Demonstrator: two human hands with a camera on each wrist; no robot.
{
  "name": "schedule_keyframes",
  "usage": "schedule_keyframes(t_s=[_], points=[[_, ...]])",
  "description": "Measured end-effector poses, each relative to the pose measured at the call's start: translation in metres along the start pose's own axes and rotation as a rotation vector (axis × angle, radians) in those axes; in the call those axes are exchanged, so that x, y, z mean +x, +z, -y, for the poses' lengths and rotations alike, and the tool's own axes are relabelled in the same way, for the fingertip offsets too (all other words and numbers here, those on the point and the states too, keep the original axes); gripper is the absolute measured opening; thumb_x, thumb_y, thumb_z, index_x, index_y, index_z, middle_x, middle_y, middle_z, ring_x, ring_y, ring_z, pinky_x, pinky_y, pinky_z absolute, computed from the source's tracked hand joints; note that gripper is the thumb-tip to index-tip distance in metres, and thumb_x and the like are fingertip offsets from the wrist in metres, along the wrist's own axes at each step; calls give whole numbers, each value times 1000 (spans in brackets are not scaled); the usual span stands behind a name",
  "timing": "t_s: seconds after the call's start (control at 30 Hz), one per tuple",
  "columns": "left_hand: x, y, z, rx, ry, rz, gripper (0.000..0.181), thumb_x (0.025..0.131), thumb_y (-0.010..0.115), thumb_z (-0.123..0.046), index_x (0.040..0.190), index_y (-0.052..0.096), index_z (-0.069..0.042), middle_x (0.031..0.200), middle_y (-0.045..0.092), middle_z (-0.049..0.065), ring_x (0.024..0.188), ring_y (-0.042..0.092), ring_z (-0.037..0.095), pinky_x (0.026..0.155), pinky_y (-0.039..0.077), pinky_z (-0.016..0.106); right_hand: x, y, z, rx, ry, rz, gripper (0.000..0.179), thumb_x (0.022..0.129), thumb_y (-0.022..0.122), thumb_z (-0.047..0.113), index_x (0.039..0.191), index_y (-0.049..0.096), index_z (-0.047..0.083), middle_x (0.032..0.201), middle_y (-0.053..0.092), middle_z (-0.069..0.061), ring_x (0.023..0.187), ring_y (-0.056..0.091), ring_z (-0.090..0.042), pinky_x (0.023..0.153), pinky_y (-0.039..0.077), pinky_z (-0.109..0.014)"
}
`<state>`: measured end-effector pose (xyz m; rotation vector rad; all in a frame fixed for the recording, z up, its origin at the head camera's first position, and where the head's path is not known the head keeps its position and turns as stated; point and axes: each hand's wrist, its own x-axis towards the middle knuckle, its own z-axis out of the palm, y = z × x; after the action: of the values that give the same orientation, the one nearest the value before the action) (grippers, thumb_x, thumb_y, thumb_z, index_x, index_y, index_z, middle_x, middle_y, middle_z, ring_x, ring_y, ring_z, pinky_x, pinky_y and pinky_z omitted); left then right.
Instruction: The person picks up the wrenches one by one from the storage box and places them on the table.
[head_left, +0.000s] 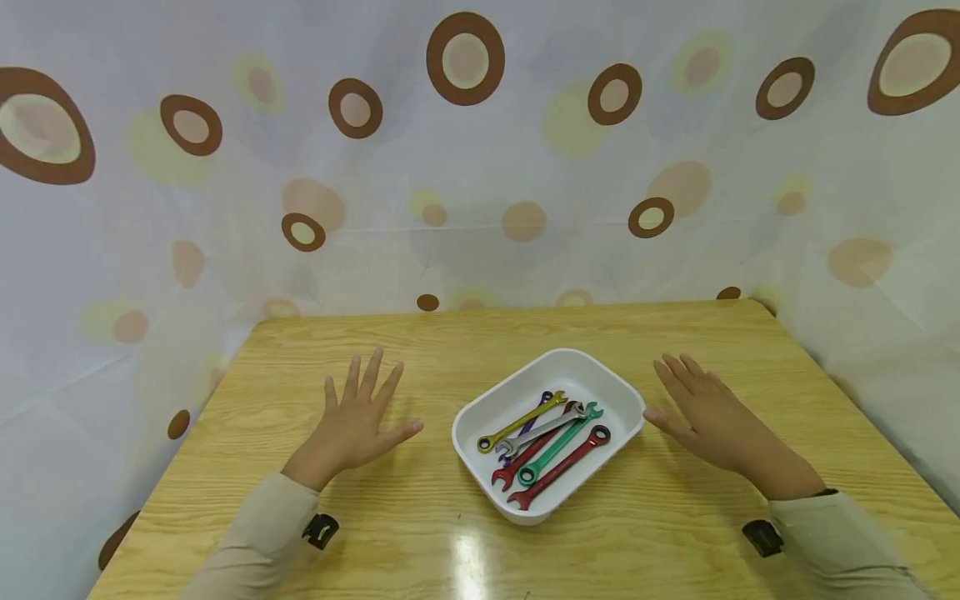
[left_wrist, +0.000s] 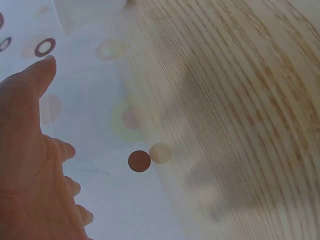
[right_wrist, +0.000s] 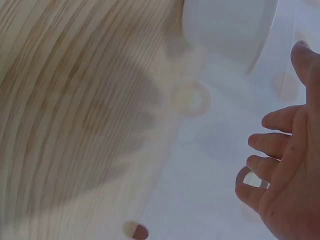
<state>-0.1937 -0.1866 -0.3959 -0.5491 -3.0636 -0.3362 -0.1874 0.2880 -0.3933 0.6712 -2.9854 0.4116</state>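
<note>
In the head view, a white plastic tub (head_left: 480,492) stands on the wooden table, turned at a slant. Inside lie several combination wrenches in a loose heap: a yellow wrench (head_left: 522,422), a silver wrench (head_left: 542,429), a green wrench (head_left: 560,447), red wrenches such as the front one (head_left: 561,467), and a purple one partly covered. To the left of the tub my left hand (head_left: 356,425) hovers with fingers spread, holding nothing. My right hand (head_left: 708,417) is held over the table at the right, fingers straight, its thumb near the tub's rim; contact cannot be told.
The wooden table (head_left: 360,533) ends at the back and sides against a pale curtain (head_left: 480,167) with brown and yellow circles. Black straps sit at both wrists. In the right wrist view, the tub's outer wall (right_wrist: 225,30) shows at the top.
</note>
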Motion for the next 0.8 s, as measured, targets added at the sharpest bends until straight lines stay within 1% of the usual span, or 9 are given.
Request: schedule_keyframes(t_s=[0.1,0.23,0.37,0.57,0.67,0.8], points=[[-1,1,0,-4,-3,5,89,89,46,-67,154,15,-16,160,-8,14,143,-10,44,102,-3,75,7,5,13,26,-15,22,77,99,47,46,150,17,-3,155,16,-27,143,8,-43,111,11,-61],[0,2,0,-3,-1,11,89,89,44,-69,155,14,-17,160,-9,13,143,-11,43,102,-5,74,14,15,23,48,-28,40,79,99,46,47,150,16,-5,155,15,-27,144,7,-42,113,11,-57],[0,3,0,0,3,13,89,89,45,-68,155,14,-17,160,-8,14,143,-10,44,102,-4,74,18,24,28,66,-42,47,80,98,47,47,150,16,-6,155,15,-27,144,7,-42,112,13,-57],[-1,4,0,1,9,21,88,90,45,-67,155,14,-16,160,-9,13,143,-10,43,102,-3,74,20,29,35,99,-62,53,77,98,48,44,150,18,-4,156,15,-25,144,7,-41,111,14,-59],[0,5,0,-7,11,25,89,90,44,-68,155,14,-16,160,-9,12,144,-10,42,102,-5,74,22,31,36,85,-75,53,76,99,47,44,149,19,-5,156,15,-24,144,8,-41,112,15,-58],[1,6,0,-3,10,31,90,89,42,-70,155,13,-16,160,-8,12,144,-9,40,102,-4,74,24,33,37,63,-91,50,75,99,47,43,148,20,-7,155,16,-25,144,9,-41,113,16,-55]])
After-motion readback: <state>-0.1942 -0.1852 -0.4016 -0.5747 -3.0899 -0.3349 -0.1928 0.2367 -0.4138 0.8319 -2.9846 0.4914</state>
